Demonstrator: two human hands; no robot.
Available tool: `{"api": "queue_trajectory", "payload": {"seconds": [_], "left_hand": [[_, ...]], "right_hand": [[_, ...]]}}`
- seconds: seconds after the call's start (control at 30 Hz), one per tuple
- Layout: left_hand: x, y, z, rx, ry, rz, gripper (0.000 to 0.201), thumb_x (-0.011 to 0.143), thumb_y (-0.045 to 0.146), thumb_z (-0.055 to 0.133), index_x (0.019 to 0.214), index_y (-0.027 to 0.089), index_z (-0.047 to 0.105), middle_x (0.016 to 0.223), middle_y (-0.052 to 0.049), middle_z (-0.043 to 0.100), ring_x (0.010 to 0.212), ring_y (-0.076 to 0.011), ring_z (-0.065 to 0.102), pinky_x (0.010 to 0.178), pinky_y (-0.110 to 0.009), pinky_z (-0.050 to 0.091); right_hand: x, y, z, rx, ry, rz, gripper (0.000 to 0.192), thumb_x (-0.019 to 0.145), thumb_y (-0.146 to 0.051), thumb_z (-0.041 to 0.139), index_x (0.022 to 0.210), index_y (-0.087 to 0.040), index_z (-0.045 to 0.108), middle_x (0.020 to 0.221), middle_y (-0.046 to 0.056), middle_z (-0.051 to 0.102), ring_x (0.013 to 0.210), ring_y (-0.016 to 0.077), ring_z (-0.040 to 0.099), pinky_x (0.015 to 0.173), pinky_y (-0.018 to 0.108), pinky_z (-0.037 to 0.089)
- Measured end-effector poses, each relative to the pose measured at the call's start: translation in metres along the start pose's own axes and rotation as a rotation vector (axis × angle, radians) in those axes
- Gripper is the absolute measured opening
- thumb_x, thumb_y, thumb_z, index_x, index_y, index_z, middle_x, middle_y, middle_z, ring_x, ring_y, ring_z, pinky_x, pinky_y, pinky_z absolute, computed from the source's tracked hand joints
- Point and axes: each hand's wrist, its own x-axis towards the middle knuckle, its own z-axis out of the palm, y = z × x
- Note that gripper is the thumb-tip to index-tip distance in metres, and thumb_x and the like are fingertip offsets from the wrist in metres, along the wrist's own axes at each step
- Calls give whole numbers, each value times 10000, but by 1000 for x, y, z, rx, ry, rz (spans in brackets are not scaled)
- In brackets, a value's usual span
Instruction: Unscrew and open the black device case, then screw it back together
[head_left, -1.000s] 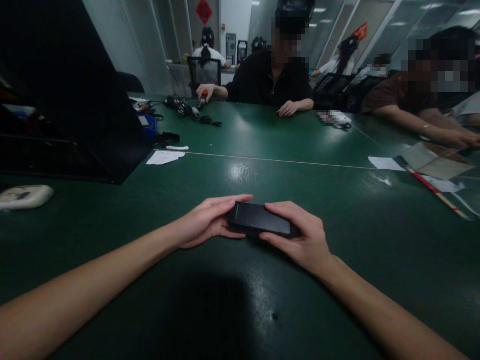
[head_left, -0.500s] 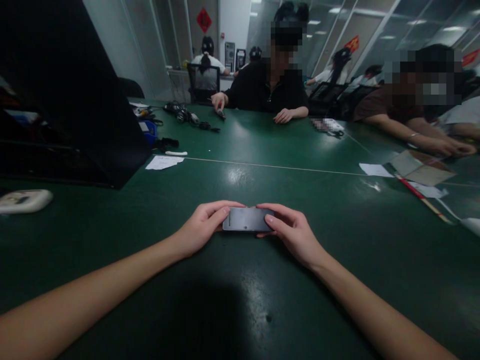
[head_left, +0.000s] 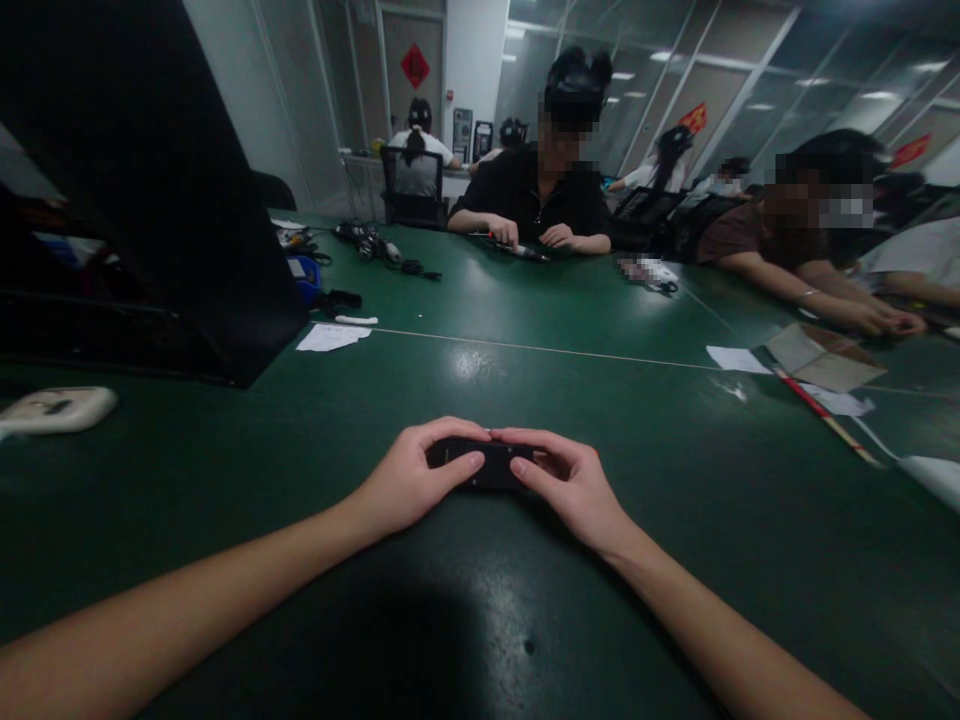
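Head view: both hands met over a small black flat box (head_left: 480, 463) lying on the green table (head_left: 525, 560), centre of the field. The left hand (head_left: 409, 480) was closed on the box's left end, thumb laid along the near edge, fingers curled over the far edge. The right hand (head_left: 570, 485) was closed on the right end in the same way (thumb tips nearly touching across the top). Whether the box rested on the table or was lifted just clear could not be told. A white device (head_left: 56, 408) lay well apart at the far left. A sheet of paper (head_left: 330, 337) lay near a black case (head_left: 150, 200). Across the table a person in black (head_left: 536, 195) held a tool.
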Motion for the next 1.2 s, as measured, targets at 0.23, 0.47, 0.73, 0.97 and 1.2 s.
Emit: {"api": "queue_trajectory", "payload": {"seconds": [0.23,0.47,0.73,0.97,1.2], "left_hand": [[-2,5,2,45,39,-12,198,886,274,678,1041,182,757,1067,-71,757,1037,-244,683,949,-370,477],[0,6,2,91,9,57,184,866,249,694,1034,187,737,1083,-57,751,1044,-225,685,950,-353,495],[5,10,4,133,-18,-48,170,836,282,734,978,192,703,1008,-26,749,983,-214,681,899,-334,496],[5,10,8,84,6,-78,144,812,275,744,903,173,697,917,-23,734,899,-204,667,834,-317,484],[4,12,10,124,16,-50,121,814,272,734,879,183,684,895,-15,727,880,-201,667,816,-315,489]], "right_hand": [[1,-3,1,-18,35,61,281,821,-377,779,1068,-242,785,1144,76,782,1026,255,745,940,420,588],[-1,1,1,-4,-5,-18,231,849,-295,760,1079,-293,785,1165,46,780,1099,234,726,981,391,568],[1,7,4,-198,6,-244,240,887,-214,727,1080,-343,789,1170,27,780,1127,212,713,1040,411,527],[1,4,5,-163,3,-199,221,889,-216,722,1062,-330,799,1140,35,790,1090,211,730,991,387,560],[3,3,7,-156,-35,-164,212,895,-240,705,1066,-322,801,1139,43,788,1104,218,718,1013,398,539]]}}
